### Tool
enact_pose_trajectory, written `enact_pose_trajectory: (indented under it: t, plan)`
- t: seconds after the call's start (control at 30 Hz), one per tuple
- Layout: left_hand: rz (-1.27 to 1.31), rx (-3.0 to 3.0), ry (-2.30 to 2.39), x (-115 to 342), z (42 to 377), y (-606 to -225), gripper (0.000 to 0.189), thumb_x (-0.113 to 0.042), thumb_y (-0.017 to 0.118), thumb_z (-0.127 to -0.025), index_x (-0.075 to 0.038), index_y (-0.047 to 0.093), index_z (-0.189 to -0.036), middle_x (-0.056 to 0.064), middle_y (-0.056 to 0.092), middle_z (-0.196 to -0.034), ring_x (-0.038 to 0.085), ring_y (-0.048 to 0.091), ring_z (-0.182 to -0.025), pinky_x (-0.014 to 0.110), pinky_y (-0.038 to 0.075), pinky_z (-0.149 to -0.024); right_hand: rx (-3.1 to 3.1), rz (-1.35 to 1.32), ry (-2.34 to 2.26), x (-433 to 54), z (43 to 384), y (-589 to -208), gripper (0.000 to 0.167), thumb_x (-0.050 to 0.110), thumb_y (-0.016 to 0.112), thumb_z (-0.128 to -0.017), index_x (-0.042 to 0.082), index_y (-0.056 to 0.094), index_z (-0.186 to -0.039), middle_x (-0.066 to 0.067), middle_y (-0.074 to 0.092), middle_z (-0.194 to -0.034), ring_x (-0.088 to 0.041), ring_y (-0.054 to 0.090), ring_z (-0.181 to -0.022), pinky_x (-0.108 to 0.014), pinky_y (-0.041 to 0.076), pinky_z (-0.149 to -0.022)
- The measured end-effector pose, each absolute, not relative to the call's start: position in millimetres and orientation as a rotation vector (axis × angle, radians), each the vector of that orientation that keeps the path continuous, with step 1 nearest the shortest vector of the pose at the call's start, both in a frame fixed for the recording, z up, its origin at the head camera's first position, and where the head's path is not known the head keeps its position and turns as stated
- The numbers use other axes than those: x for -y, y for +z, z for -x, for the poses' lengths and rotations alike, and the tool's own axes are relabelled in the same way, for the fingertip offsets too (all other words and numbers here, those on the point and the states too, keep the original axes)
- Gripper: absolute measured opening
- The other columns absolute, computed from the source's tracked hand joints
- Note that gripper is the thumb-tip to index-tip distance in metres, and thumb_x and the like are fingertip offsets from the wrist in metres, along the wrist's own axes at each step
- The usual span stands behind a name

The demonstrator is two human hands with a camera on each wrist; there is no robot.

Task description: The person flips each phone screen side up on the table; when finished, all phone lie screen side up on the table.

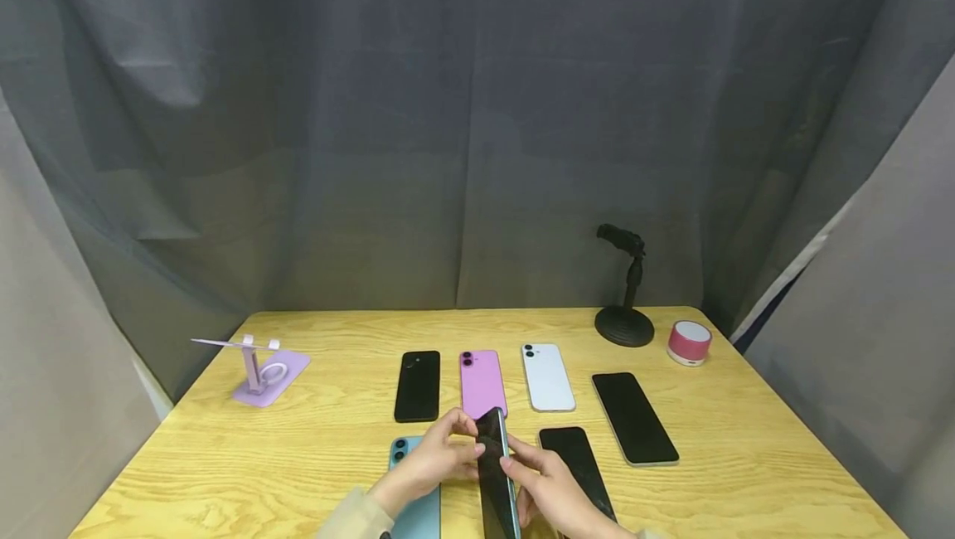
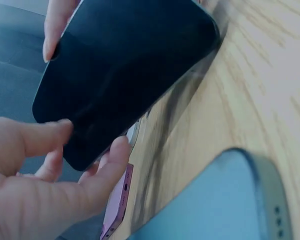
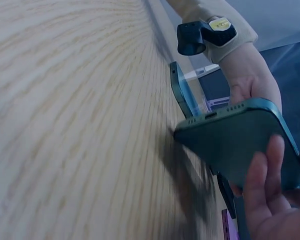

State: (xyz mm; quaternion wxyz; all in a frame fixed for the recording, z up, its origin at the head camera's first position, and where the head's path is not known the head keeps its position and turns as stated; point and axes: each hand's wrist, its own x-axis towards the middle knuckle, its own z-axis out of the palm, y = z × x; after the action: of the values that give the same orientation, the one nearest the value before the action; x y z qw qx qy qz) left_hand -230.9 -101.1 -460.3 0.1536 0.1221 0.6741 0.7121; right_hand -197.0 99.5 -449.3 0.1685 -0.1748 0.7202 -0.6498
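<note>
A smartphone [image 1: 496,481] with a dark screen and a greenish back is held tilted up on edge near the table's front middle. My left hand [image 1: 442,454] pinches its upper left part, thumb [image 2: 45,136] on the screen side and fingers by the edge. From the other side my right hand [image 1: 550,489] grips it, and its fingers [image 3: 270,180] press the greenish back [image 3: 230,140]. Partly under my left wrist lies a light blue phone [image 1: 418,506], back up. Beside my right hand is a dark-screened phone [image 1: 578,464], partly covered by that hand.
Behind the hands lie a black phone [image 1: 418,386], a pink phone [image 1: 482,381] and a white phone [image 1: 548,377]. Another dark-screened phone [image 1: 635,419] is at right. A lilac folding stand [image 1: 272,377], a black stand [image 1: 625,326] and a pink-and-white cylinder [image 1: 690,343] stand farther out.
</note>
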Motion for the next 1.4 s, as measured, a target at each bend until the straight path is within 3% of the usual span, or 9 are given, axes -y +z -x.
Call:
enact_pose_trajectory:
  t: [0.13,0.4,0.67,0.93,1.07,1.2,1.4]
  plan:
    - [-0.301,-1.958,2.053,105.1,230.3,-461.6,0.026,0.009,0.059,-0.088,0.004,0.04,-0.105,0.018,0.049,-0.105,0.018,0.061,-0.078,0.029,0.058,-0.069,-2.014,0.534,-1.853,-100.7,197.5,-450.3,0.061,0.022,0.052,-0.099,-0.01,0.027,-0.144,-0.012,0.065,-0.098,-0.007,0.054,-0.046,-0.023,0.051,-0.049]
    - [-0.28,-2.061,1.951,122.0,229.4,-457.1,0.045,0.004,0.065,-0.086,0.013,0.039,-0.123,0.01,0.054,-0.095,0.013,0.061,-0.077,0.033,0.058,-0.078,-2.07,0.541,-1.856,-105.2,197.1,-454.0,0.058,0.014,0.052,-0.099,-0.017,0.027,-0.141,-0.005,0.062,-0.091,-0.005,0.054,-0.047,-0.021,0.052,-0.049]
    - [-0.316,-2.141,1.906,125.2,229.1,-449.6,0.028,0.003,0.068,-0.084,0.011,0.053,-0.107,0.005,0.054,-0.089,0.01,0.06,-0.072,0.032,0.059,-0.072,-2.252,0.539,-1.808,-105.2,201.8,-460.5,0.052,0.005,0.053,-0.096,-0.015,0.034,-0.139,-0.01,0.064,-0.091,-0.006,0.055,-0.046,-0.022,0.052,-0.046]
    - [-0.344,-2.244,1.88,124.0,228.6,-451.9,0.037,-0.005,0.071,-0.085,0.011,0.056,-0.114,0.009,0.059,-0.095,0.012,0.064,-0.069,0.037,0.06,-0.065,-2.559,0.532,-1.644,-99.3,199.8,-463.3,0.049,0.006,0.059,-0.093,-0.008,0.045,-0.137,-0.013,0.069,-0.096,-0.012,0.057,-0.042,-0.023,0.044,-0.038]
    - [-0.335,-2.221,1.903,123.4,228.2,-453.4,0.039,-0.001,0.07,-0.084,0.015,0.054,-0.116,0.01,0.057,-0.095,0.014,0.067,-0.071,0.038,0.06,-0.068,-2.733,0.559,-1.421,-98.3,199.8,-461.5,0.049,0.012,0.062,-0.093,-0.005,0.048,-0.137,-0.004,0.071,-0.09,-0.007,0.054,-0.041,-0.022,0.039,-0.038]
    - [-0.287,-2.212,1.894,122.7,227.1,-456.2,0.042,0.001,0.07,-0.083,0.017,0.052,-0.118,0.01,0.056,-0.095,0.014,0.067,-0.073,0.036,0.06,-0.068,-2.748,0.604,-1.265,-97.9,202.9,-460.7,0.058,0.017,0.066,-0.09,-0.009,0.045,-0.137,0.001,0.067,-0.084,-0.004,0.052,-0.045,-0.022,0.042,-0.046]
    - [-0.218,-2.197,1.873,122.8,228.4,-461.5,0.049,0.004,0.069,-0.083,0.02,0.047,-0.124,0.011,0.054,-0.094,0.013,0.068,-0.076,0.032,0.06,-0.068,-2.582,0.567,-1.186,-96.3,205.6,-462.8,0.092,0.033,0.079,-0.078,-0.015,0.03,-0.14,-0.011,0.064,-0.103,-0.014,0.059,-0.072,-0.04,0.052,-0.073]
